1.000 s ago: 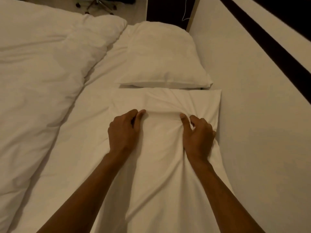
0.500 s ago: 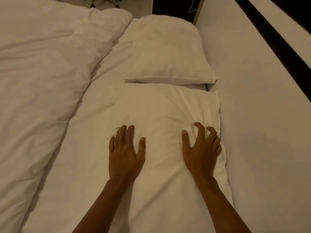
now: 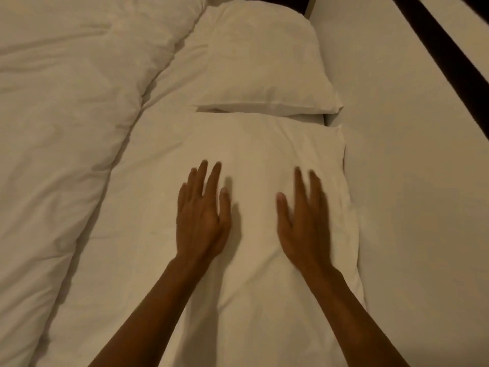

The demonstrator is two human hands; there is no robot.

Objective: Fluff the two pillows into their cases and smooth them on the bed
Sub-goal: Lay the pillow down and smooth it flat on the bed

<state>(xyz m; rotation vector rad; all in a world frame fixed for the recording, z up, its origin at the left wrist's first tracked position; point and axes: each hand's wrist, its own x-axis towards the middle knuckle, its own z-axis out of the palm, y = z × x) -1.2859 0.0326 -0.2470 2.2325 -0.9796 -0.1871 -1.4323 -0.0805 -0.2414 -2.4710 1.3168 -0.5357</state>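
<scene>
Two white pillows in their cases lie end to end along the right side of the bed. The near pillow [image 3: 264, 149] is right in front of me; the far pillow [image 3: 264, 62] lies beyond it, its near edge over the first one's far edge. My left hand [image 3: 202, 215] lies flat on the near pillow's left half, palm down, fingers spread. My right hand [image 3: 304, 221] rests flat on its right half, slightly blurred. Neither hand holds any cloth.
A crumpled white duvet [image 3: 66, 128] is heaped over the left side of the bed. A pale padded headboard or wall panel [image 3: 423, 181] runs along the right, with a dark stripe [image 3: 449, 43] across its upper part.
Both hands let go of the bunched pillowcase, opened flat and slid over the near pillow. The fold between them is gone and the cloth lies smoother.
</scene>
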